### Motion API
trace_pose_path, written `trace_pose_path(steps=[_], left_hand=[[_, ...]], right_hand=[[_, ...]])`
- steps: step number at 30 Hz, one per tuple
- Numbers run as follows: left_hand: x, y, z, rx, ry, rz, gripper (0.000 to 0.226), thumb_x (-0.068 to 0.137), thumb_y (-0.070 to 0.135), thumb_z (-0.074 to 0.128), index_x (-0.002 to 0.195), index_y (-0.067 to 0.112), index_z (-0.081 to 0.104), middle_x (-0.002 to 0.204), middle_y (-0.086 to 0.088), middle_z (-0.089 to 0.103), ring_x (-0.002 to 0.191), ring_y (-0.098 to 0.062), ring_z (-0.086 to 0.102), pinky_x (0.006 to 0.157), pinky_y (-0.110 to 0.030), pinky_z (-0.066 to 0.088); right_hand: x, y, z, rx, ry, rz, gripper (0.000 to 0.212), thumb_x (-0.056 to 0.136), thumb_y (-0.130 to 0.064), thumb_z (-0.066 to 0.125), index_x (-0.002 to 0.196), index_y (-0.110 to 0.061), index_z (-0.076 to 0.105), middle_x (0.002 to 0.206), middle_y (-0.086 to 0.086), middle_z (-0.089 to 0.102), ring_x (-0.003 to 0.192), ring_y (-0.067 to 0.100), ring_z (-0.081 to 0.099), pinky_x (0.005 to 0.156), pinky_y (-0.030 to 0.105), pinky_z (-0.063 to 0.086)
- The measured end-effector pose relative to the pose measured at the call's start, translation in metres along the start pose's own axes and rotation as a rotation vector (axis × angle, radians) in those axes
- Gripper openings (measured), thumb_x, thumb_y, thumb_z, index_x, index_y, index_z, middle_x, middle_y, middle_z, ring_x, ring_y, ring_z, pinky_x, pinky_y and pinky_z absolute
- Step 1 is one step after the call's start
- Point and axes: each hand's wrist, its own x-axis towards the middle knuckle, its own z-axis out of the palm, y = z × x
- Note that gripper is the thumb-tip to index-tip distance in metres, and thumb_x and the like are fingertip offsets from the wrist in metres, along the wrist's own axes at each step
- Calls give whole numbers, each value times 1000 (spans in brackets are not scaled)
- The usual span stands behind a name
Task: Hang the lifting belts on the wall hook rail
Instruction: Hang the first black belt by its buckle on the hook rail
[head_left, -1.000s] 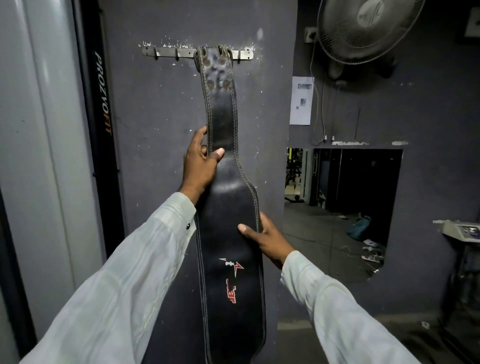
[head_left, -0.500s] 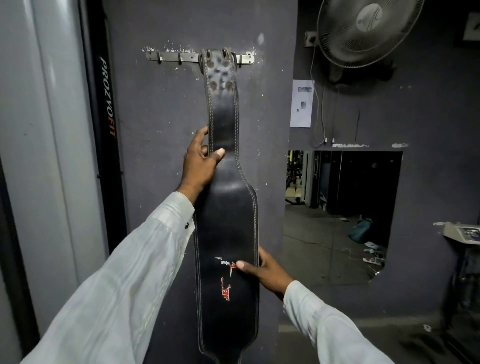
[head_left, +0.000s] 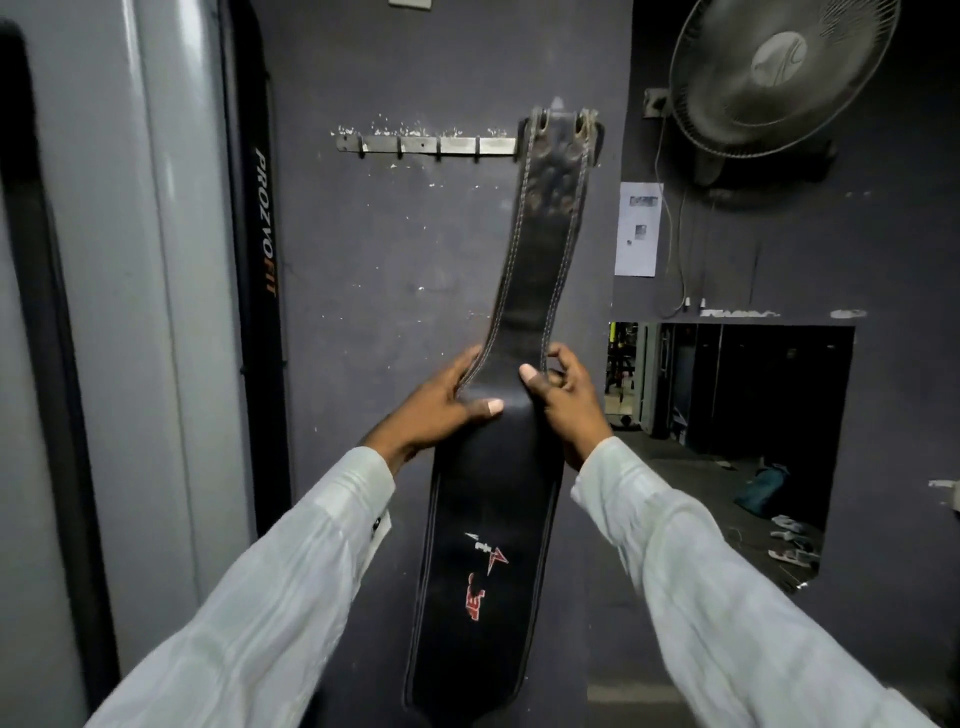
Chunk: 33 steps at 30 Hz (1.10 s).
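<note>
Head view: black lifting belt (head_left: 535, 260) hangs by its top end on right end of wall hook rail (head_left: 426, 145). Left hand (head_left: 447, 405) & right hand (head_left: 563, 395) both grip its neck. One belt looks hung; other hooks bare, no other belts visible.

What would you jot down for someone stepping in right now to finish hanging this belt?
Left hand: gripping the belt's left edge where it widens, thumb across the front.
Right hand: pinching the right edge at the same height.
Black lifting belt: its top end is up at the right end of the hook rail, and the body slants down and to the left.
Done: the top looks caught on the hooks, though I can't confirm it is fully seated.
Left: check the seating, let it hang straight, release. The other hooks are bare; no other belts are in view.
</note>
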Motion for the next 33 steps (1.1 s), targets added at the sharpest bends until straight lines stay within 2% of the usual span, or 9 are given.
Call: trace_pose_path(steps=[2,6,11,16,19,21,26,29,33], left_hand=[[-17,-11,-5,-204,-25,-49,66,85,3,73,139,29,46,134,5,62,122,-12,61,105,-29,48],[-23,-16,-3,-239,178,-21,54,83,-1,71,120,36,56,118,2,69,110,-14,66,102,-44,51],[-49,-35,-5,-270,96,-95,76,83,4,75,145,30,38,141,8,54,128,-6,54,109,-33,46],[-64,-54,9,-284,163,-143,71,81,-2,72,142,22,44,131,4,64,121,-11,62,107,-43,48],[-67,-60,11,-297,171,-147,70,82,0,73,140,26,43,131,7,63,118,-5,63,99,-31,52],[-75,-66,18,-288,91,-188,68,84,-3,71,135,30,41,132,8,61,111,5,63,95,-22,53],[-87,-80,33,-263,195,-188,60,82,-1,70,127,35,53,127,7,67,118,-9,63,107,-40,48],[-89,-81,33,-281,148,-196,63,85,2,71,137,28,47,131,9,64,119,-4,62,103,-29,50],[-100,-85,38,-277,120,-230,54,89,3,68,127,35,48,124,15,65,116,-1,63,101,-25,50]], right_hand=[[8,-7,5,-9,13,-11,19,92,-12,65,104,-24,56,90,17,66,81,27,63,77,37,52],[11,-9,17,-29,6,-44,20,82,-24,70,85,-41,61,87,11,68,83,27,61,83,44,50],[9,0,25,-27,15,-5,23,93,-4,62,91,-25,54,56,-15,62,53,0,54,59,17,45],[13,2,29,-43,50,13,23,93,-4,62,91,-24,52,43,-19,50,41,-5,40,49,11,35],[15,4,28,-29,75,34,22,93,-5,63,91,-24,52,42,-18,46,41,-4,36,47,13,34],[17,2,25,-26,96,34,22,92,-6,64,91,-25,53,42,-18,44,41,-3,35,48,16,33],[19,0,22,-45,98,10,20,92,-8,65,90,-25,54,43,-17,47,43,-3,39,52,18,35],[21,-2,21,-51,118,0,20,90,-12,68,96,-27,57,50,-17,49,52,1,44,63,21,40],[20,-10,24,-46,100,-32,19,89,-10,67,92,-27,58,61,-10,55,61,7,49,70,23,43]])
